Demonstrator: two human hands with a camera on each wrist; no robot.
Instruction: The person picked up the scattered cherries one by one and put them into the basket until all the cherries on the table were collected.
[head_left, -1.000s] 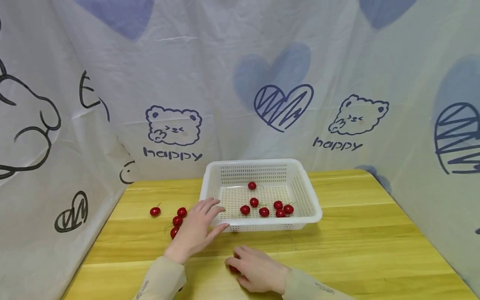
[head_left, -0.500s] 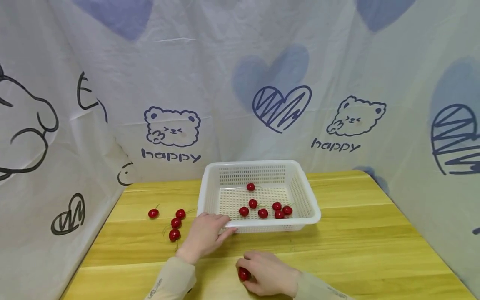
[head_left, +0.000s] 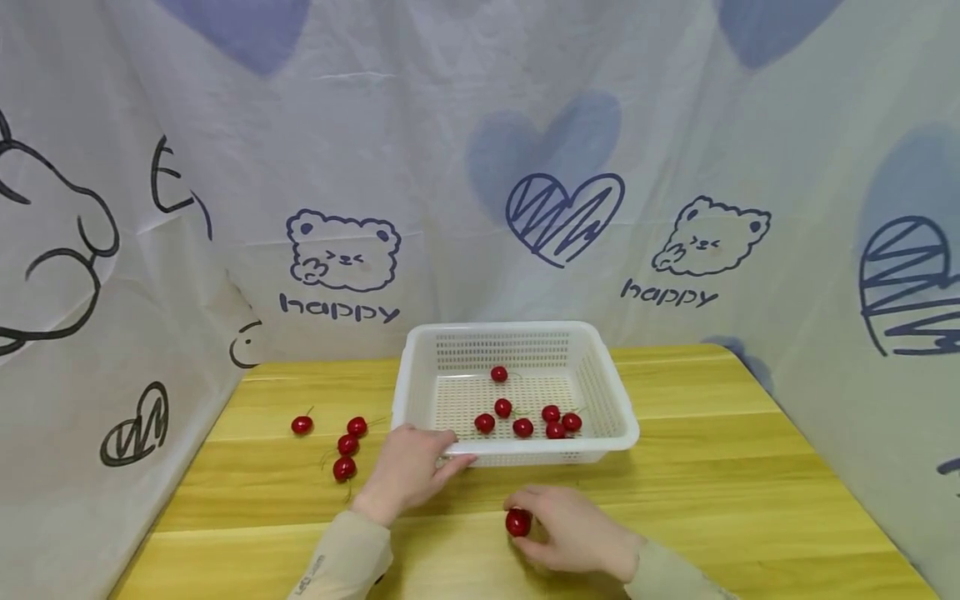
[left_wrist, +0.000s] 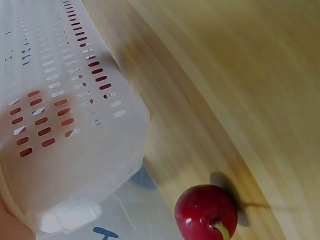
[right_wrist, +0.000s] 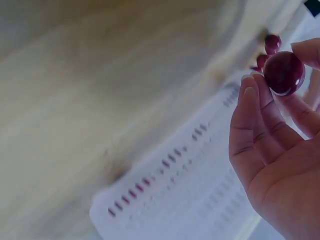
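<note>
A white plastic basket [head_left: 517,447] with slotted walls holds several red cherries [head_left: 522,427] with thin stems. At its front left corner my left hand [head_left: 408,471] grips the rim, fingers over the inside and thumb on the outside. Through the slots in the left wrist view, fingers show faintly behind the basket wall [left_wrist: 75,165]. In front of the basket, my right hand [head_left: 577,529] pinches one cherry [head_left: 517,522] between thumb and fingers. The right wrist view shows that held cherry [right_wrist: 284,73] close up, the hand [right_wrist: 280,160] around it.
Several loose cherries [head_left: 348,444] lie on the wooden table [head_left: 697,483] left of the basket, one cherry [head_left: 302,425] a little apart. A pale printed curtain [head_left: 457,250] hangs behind the table and along its sides.
My left hand has come down from above the basket's left side onto its front rim. The right hand, with the cherry, has moved to the right.
</note>
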